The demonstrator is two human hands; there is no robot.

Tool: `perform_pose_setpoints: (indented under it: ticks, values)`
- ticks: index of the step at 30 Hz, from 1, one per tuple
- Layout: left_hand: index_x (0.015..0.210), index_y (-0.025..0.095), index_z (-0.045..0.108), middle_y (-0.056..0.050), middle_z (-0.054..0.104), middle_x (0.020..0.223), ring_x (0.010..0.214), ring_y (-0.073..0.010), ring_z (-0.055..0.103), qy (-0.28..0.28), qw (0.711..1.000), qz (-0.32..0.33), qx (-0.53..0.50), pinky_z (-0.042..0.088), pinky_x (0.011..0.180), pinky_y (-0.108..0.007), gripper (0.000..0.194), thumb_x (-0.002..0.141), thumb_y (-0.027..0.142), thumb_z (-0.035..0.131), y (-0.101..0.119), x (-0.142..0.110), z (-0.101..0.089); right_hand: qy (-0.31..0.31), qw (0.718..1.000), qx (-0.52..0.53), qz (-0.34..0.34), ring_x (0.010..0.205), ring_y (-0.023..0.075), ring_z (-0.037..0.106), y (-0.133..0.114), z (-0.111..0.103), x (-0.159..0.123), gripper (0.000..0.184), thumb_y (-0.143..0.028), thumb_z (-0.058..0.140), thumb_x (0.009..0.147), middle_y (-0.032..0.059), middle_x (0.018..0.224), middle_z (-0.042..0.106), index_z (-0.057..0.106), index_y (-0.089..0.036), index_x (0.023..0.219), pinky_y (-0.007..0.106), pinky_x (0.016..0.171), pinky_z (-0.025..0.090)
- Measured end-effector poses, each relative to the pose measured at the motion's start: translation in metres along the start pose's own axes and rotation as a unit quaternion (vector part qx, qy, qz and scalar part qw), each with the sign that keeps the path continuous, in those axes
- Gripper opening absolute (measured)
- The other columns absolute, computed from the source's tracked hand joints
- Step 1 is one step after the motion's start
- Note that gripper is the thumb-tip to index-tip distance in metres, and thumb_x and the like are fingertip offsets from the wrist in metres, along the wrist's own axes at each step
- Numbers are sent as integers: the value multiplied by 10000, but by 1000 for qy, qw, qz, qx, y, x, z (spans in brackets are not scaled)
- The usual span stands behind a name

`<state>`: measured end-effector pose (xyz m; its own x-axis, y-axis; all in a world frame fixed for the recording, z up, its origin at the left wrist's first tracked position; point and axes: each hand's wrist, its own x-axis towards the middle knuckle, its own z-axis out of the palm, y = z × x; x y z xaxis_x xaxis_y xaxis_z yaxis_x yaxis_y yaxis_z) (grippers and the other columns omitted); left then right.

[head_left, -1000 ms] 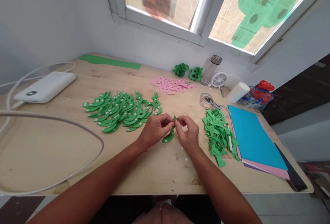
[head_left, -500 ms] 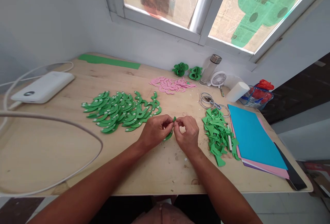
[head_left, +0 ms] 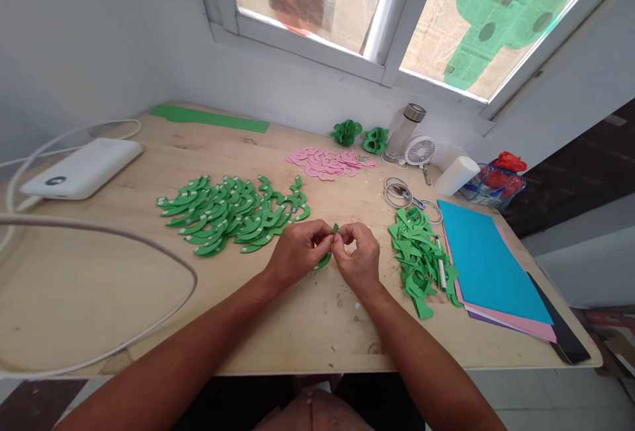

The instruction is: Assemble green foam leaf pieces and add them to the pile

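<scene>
Near the middle of the table, my left hand (head_left: 300,250) and my right hand (head_left: 358,254) meet, fingertips pinched on a curved green paper piece (head_left: 323,261). Its tip pokes up between the thumbs and its lower curve shows below them; the rest is hidden by my fingers. Left of my hands lies a spread of green paper crescents (head_left: 233,214), many with small white squares at their ends. On the right is a heap of green paper scraps (head_left: 415,259) with a white pen (head_left: 441,266) on it.
Pink paper cutouts (head_left: 325,163) lie behind my hands, near two green paper ornaments (head_left: 346,133), a bottle (head_left: 405,130) and a small fan (head_left: 419,151). Tape rolls (head_left: 397,193) and blue sheets (head_left: 491,262) are at right. A power bank (head_left: 82,168) and its white cable (head_left: 163,246) occupy the left.
My right hand's fingers have closed in toward my left fingertips, and less of the green piece shows below them. The camera view has shifted slightly.
</scene>
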<state>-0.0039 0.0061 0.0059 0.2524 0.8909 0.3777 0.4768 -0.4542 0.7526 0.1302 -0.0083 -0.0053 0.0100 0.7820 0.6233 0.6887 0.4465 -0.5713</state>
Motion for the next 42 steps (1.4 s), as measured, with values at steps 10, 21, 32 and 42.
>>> perform_pose_setpoints:
  ticks: [10,21,32,42]
  values:
    - [669,162,616,9,609,576,528,-105,510,-4,998,-32,-45,383,511,-196,132,732,255,548,-1,0,-1,-21,992,72,103,570,123,487,3,3,-1,39,-162,528,694,-23,594,526,530,-187,664,248,574,403]
    - [646,160,612,15,593,564,521,-99,498,-1,993,-65,-104,377,492,-192,161,719,298,571,0,2,-3,-14,994,86,64,638,148,522,1,-1,-1,49,-194,530,753,14,672,579,571,-183,729,279,635,430]
    - [626,144,588,24,535,536,463,-80,462,-46,932,-162,-320,388,443,-191,200,664,330,650,-6,7,-2,-78,973,172,133,659,140,521,6,-1,3,109,-241,519,766,15,705,593,602,-172,750,263,633,422]
    - [746,149,638,-4,587,660,507,-90,508,-74,892,-209,-394,453,495,-225,215,645,332,690,-4,9,-10,-105,907,326,244,585,112,494,11,2,4,115,-289,561,718,-21,645,554,563,-174,720,231,576,400]
